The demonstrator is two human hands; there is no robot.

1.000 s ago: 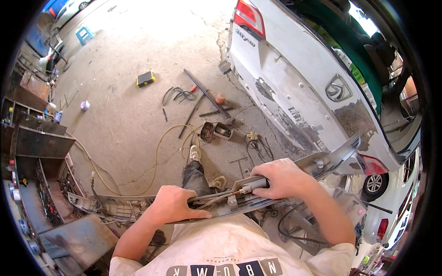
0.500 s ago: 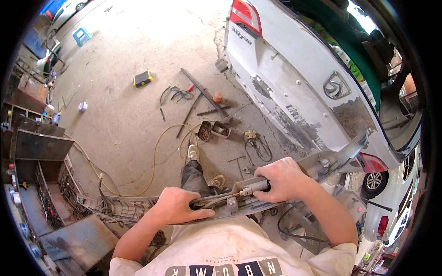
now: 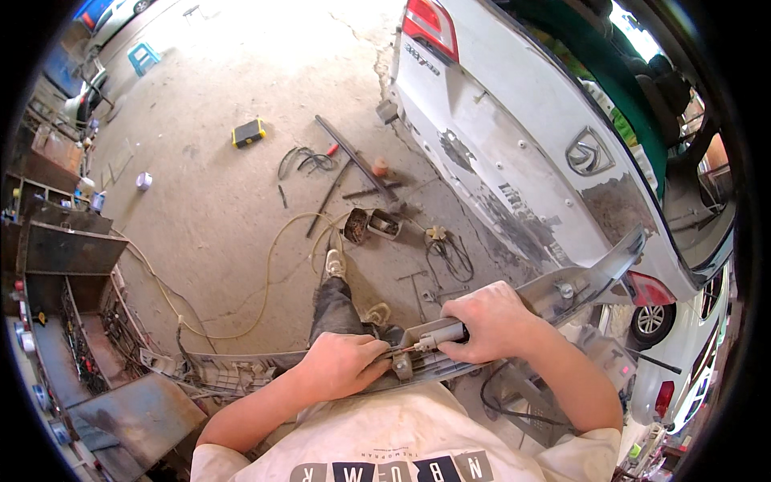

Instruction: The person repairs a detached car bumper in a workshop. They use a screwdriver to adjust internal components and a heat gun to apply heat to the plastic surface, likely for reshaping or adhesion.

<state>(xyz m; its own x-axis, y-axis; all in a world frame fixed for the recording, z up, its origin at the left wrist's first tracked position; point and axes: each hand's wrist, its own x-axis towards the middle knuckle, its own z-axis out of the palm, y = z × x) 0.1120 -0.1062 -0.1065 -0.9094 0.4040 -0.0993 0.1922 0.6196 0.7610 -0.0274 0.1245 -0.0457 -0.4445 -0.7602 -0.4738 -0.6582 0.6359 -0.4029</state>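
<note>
A long grey plastic car trim panel (image 3: 534,299) lies across in front of my body, its inner side with ribs and brackets facing up. My right hand (image 3: 496,325) is closed, thumb and fingers around the end of a grey cylindrical part (image 3: 438,334) that rests along the panel. Thin wires (image 3: 407,349) run from the cylinder's left end toward my left hand (image 3: 344,366). The fingers of that hand are pinched together on the wires, beside a small metal bracket (image 3: 402,368). Its fingertips partly hide the wires.
A white car tailgate (image 3: 482,112) with scraped paint stands at the right. On the floor lie two joined metal boxes (image 3: 371,226), a yellow hose (image 3: 269,281), metal bars (image 3: 353,157), cables (image 3: 454,257) and a black-yellow case (image 3: 248,133). Metal shelving (image 3: 68,251) lines the left.
My left hand has moved right along the panel, closer to the cylinder, and its fingers have drawn together on the wires. The right hand keeps nearly the same place.
</note>
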